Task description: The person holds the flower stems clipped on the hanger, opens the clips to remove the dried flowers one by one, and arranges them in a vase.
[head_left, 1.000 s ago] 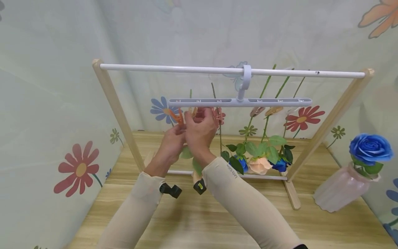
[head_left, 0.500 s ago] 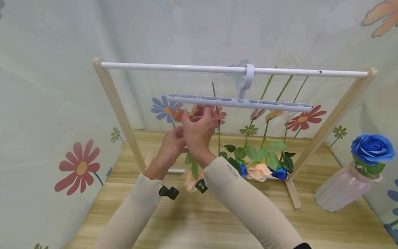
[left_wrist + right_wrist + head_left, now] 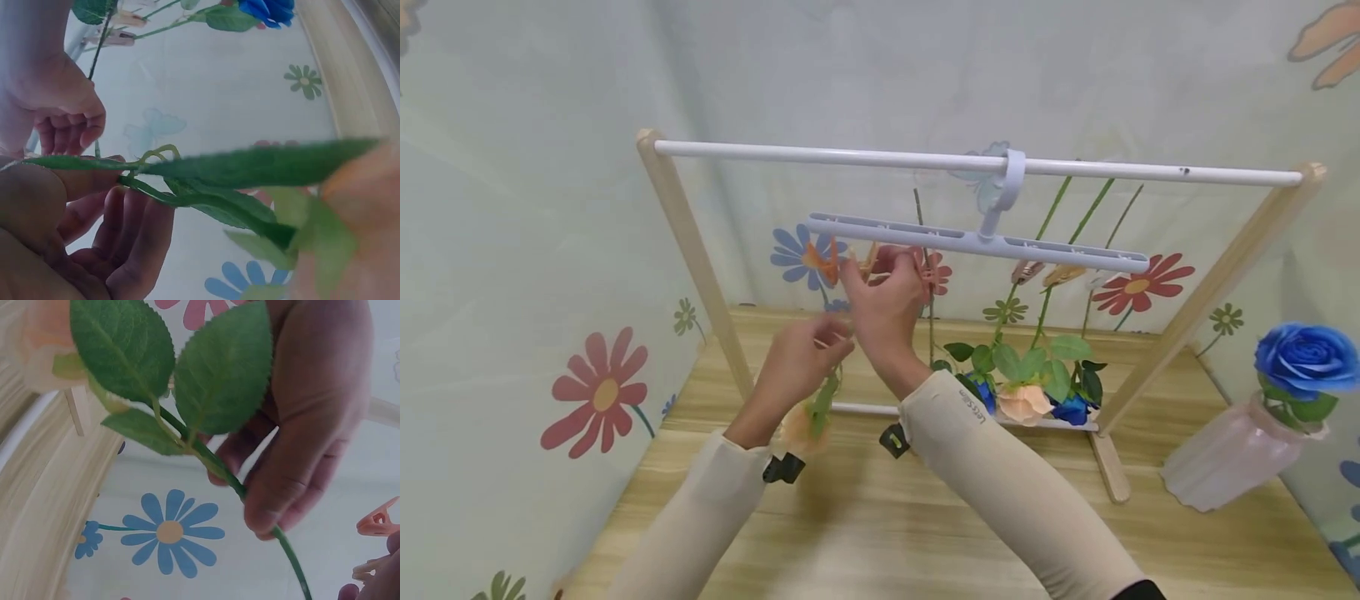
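Observation:
My left hand [image 3: 797, 362] pinches the green stem [image 3: 228, 478] of a peach rose below the hanger; the bloom [image 3: 801, 432] hangs head down, blurred. Serrated leaves [image 3: 225, 369] spread beside my fingers in the right wrist view. Higher up, my right hand [image 3: 887, 304] holds a pale yellow clothespin [image 3: 871, 257] between thumb and fingers, under the left half of the white hanger [image 3: 970, 242]. An orange clothespin [image 3: 824, 265] hangs just left of it. A pink one [image 3: 927, 279] grips a thin stem right beside my hand.
Three clothespins on the hanger's right half hold upside-down roses, two blue and one peach [image 3: 1024, 404]. The hanger hooks over a white rail [image 3: 820, 156] between wooden posts [image 3: 688, 242]. A pink vase [image 3: 1232, 454] with a blue rose [image 3: 1306, 358] stands at right.
My left hand has moved left and down with the rose; the stem's top no longer shows above the hanger. The hanger has tilted, left end up. My right hand stays at the yellow clothespin.

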{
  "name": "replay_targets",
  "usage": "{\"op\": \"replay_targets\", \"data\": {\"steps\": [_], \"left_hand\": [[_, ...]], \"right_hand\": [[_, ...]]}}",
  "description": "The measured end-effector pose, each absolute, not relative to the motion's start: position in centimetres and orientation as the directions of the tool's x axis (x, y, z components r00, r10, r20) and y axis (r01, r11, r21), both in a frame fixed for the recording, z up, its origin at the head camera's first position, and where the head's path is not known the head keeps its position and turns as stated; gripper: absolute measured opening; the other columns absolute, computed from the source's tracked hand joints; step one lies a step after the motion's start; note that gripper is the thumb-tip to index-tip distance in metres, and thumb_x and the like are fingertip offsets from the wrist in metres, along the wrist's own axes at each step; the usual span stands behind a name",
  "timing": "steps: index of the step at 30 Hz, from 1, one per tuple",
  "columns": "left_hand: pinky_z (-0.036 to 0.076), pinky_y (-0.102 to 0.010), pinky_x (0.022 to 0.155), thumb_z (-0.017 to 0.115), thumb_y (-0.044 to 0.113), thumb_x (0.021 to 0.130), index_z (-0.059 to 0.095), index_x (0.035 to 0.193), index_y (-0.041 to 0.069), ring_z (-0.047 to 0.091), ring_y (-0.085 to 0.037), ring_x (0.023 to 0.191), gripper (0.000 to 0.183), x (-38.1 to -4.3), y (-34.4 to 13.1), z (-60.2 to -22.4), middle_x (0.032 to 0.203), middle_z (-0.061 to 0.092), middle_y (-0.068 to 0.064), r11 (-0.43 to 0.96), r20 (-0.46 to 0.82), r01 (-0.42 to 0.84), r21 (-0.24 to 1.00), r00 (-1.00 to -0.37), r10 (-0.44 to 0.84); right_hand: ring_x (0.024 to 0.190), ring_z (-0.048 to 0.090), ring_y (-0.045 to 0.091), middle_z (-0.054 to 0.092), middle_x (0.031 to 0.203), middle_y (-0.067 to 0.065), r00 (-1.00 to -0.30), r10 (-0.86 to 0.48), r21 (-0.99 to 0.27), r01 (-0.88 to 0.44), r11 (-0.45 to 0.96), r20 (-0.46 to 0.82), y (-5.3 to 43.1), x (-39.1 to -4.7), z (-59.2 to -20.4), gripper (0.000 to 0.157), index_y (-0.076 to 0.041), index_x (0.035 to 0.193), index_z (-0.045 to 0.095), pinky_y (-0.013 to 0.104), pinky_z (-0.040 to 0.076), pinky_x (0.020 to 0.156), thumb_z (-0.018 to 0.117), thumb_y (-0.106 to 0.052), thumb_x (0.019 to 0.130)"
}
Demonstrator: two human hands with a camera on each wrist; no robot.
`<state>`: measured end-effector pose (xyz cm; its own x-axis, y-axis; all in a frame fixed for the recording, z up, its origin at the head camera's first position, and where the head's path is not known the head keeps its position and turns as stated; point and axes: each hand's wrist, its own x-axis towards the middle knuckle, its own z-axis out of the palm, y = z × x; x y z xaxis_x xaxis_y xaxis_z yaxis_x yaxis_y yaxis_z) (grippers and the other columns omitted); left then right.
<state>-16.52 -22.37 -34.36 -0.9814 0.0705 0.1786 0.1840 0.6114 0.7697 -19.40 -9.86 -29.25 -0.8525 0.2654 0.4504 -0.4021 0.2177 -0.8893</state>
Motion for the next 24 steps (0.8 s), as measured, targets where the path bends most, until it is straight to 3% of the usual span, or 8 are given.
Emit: {"op": "replay_targets", "data": {"steps": [7, 15, 21, 24], "left_hand": [[0.061, -0.042, 0.079, 0.069, 0.026, 0.096, 0.073, 0.114, 0.015, 0.074, -0.027, 0.095, 0.021, -15.3, -23.7, -34.7, 0.101, 0.077, -0.006, 0.718, 0.168, 0.151, 0.679, -0.985, 0.049], [0.06, -0.044, 0.077, 0.069, 0.024, 0.097, 0.075, 0.112, 0.014, 0.074, -0.025, 0.09, 0.019, -14.6, -24.1, -34.3, 0.098, 0.078, -0.006, 0.796, 0.227, 0.206, 0.569, -0.97, 0.089], [0.06, -0.044, 0.077, 0.069, 0.022, 0.097, 0.075, 0.11, 0.015, 0.074, -0.024, 0.091, 0.016, -14.3, -24.0, -34.1, 0.098, 0.079, -0.006, 0.838, 0.299, 0.244, 0.488, -0.949, 0.103], [0.059, -0.045, 0.079, 0.069, 0.021, 0.096, 0.075, 0.109, 0.014, 0.073, -0.026, 0.091, 0.015, -14.1, -23.8, -34.0, 0.097, 0.078, -0.006, 0.861, 0.334, 0.265, 0.435, -0.935, 0.119]], "right_hand": [[0.077, 0.066, 0.016, 0.065, 0.093, 0.001, -0.875, 0.208, -0.889, -0.384, 0.25, 0.436, -10.0, -18.7, -29.0, 0.03, -0.011, 0.104, 0.06, 0.027, 0.053, 0.064, 0.074, -0.033, 0.09], [0.077, 0.056, 0.017, 0.06, 0.081, 0.002, -0.872, 0.13, -0.83, -0.389, 0.399, 0.471, -9.5, -18.6, -29.2, 0.034, -0.01, 0.11, 0.066, 0.03, 0.045, 0.07, 0.078, -0.032, 0.087], [0.074, 0.052, 0.018, 0.056, 0.08, 0.004, -0.888, 0.04, -0.796, -0.389, 0.463, 0.457, -8.6, -18.3, -29.7, 0.038, -0.009, 0.113, 0.063, 0.031, 0.042, 0.067, 0.08, -0.031, 0.086], [0.071, 0.051, 0.019, 0.055, 0.077, 0.004, -0.897, -0.008, -0.786, -0.392, 0.478, 0.443, -8.1, -18.1, -29.8, 0.032, -0.01, 0.106, 0.063, 0.031, 0.042, 0.063, 0.079, -0.03, 0.086]]}}
